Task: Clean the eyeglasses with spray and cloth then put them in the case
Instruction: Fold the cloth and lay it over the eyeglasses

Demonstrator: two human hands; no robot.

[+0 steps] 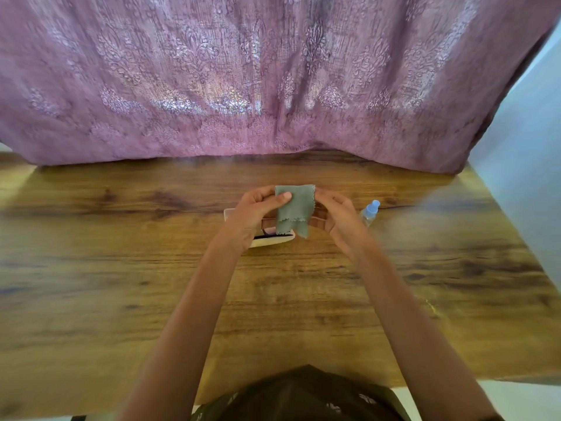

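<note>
Both my hands hold a grey-green cleaning cloth (295,208) above the middle of the wooden table (121,268). My left hand (258,209) pinches its upper left corner with the thumb on the front. My right hand (337,217) grips its right edge. The cloth hangs folded, with a scalloped lower edge. Under my left hand lies a cream eyeglass case (273,240), open, with a dark frame part showing inside. The eyeglasses are mostly hidden by the cloth and hands. A small clear spray bottle (370,212) with a blue cap stands just right of my right hand.
A pink patterned curtain (273,86) hangs down to the table's far edge. A pale wall (528,177) runs along the right side. The table's near edge is close to my dark-clothed body (303,396).
</note>
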